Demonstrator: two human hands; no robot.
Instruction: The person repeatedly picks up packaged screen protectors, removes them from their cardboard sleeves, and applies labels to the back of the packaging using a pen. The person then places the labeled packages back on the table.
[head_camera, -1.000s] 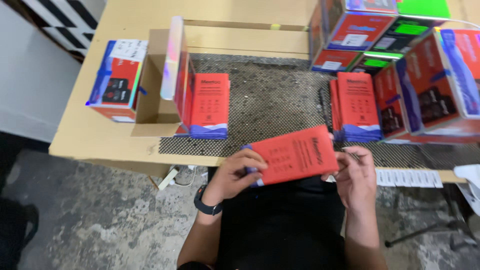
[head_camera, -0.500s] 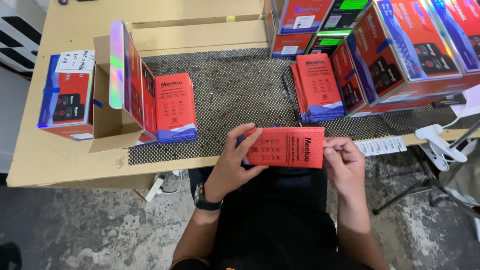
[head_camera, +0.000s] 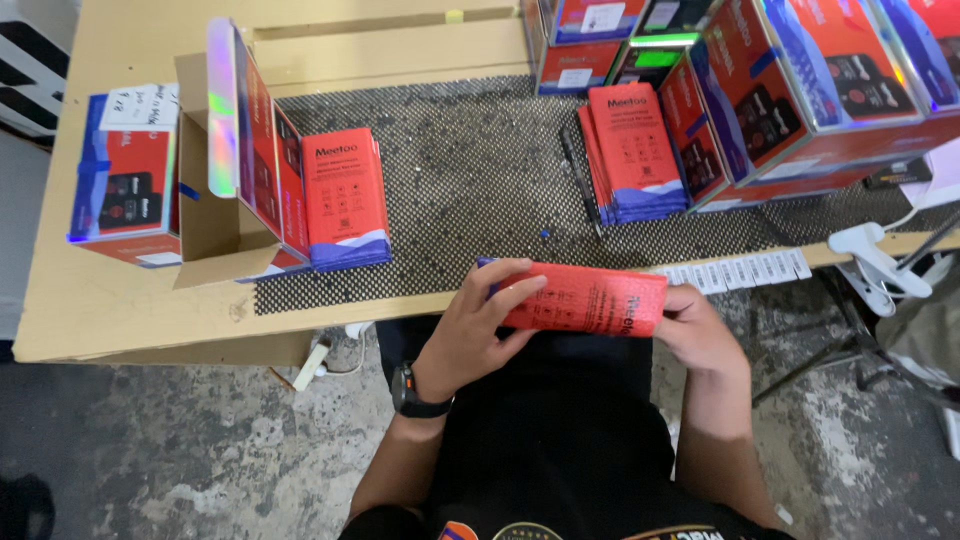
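Head view: red flat box (head_camera: 590, 300) gripped between left hand (head_camera: 480, 325) and right hand (head_camera: 700, 330)

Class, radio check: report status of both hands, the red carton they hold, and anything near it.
Left hand and right hand both grip the flat red carton, one at each end, at the table edge. Label strip just beyond it. Nothing on the carton.

A stack of red leaflets (head_camera: 345, 200) lies at ten o'clock; another leaflet stack (head_camera: 638, 150) and a black pen (head_camera: 580, 180) sit at one o'clock.
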